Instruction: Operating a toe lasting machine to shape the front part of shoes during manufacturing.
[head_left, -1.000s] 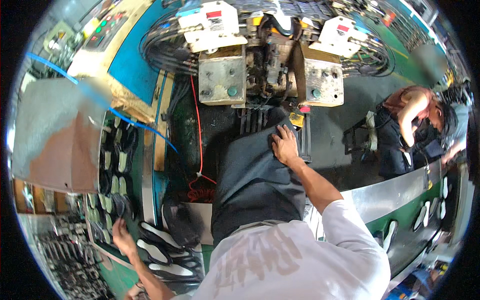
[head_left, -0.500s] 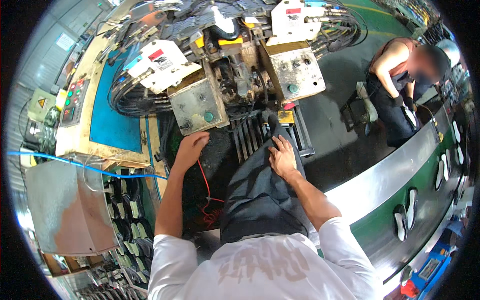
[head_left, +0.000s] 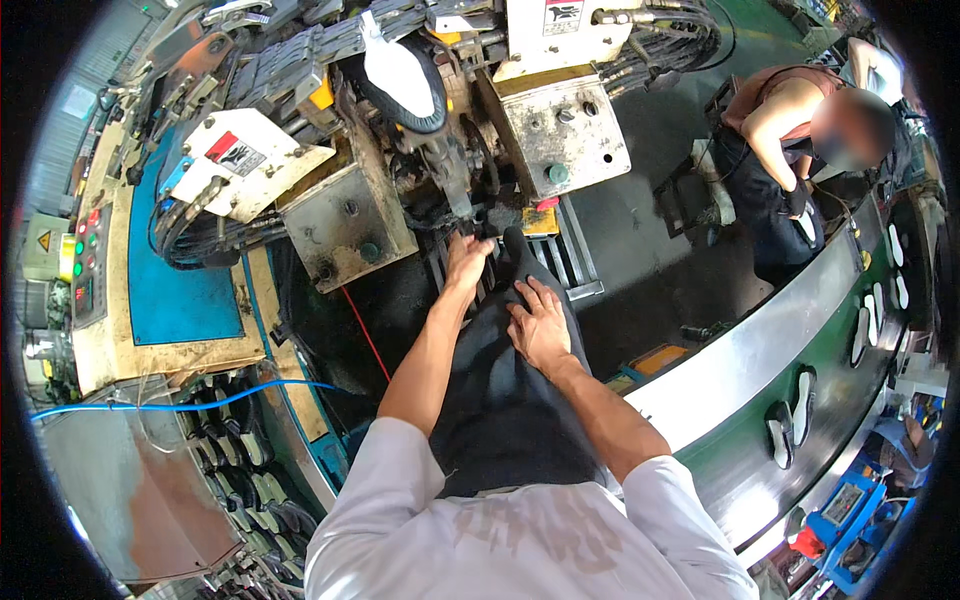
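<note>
A dark shoe upper with a white underside [head_left: 395, 80] sits bottom-up in the middle of a greasy machine, its white side facing up. Just below the machine's central metal arm [head_left: 452, 180] is my left hand [head_left: 467, 262], its thumb apart from the loosely bent fingers and nothing visible in it. My right hand [head_left: 540, 325] lies on my dark-trousered thigh [head_left: 540, 400] with the fingers spread. Two metal control boxes with knobs flank the machine's centre, the left box [head_left: 350, 225] and the right box [head_left: 560, 135].
A blue hose [head_left: 200, 402] crosses at left above a rack of shoe lasts [head_left: 240, 440]. On my right runs a green conveyor [head_left: 730, 490] with a metal edge [head_left: 740, 340], carrying several shoe pieces [head_left: 804, 405]. Beyond it a co-worker [head_left: 780, 140] bends over a shoe piece.
My left hand has moved right, from beside the left control box to below the machine's central arm. My right hand stays on my thigh. The view has shifted, showing more of the shoe upper.
</note>
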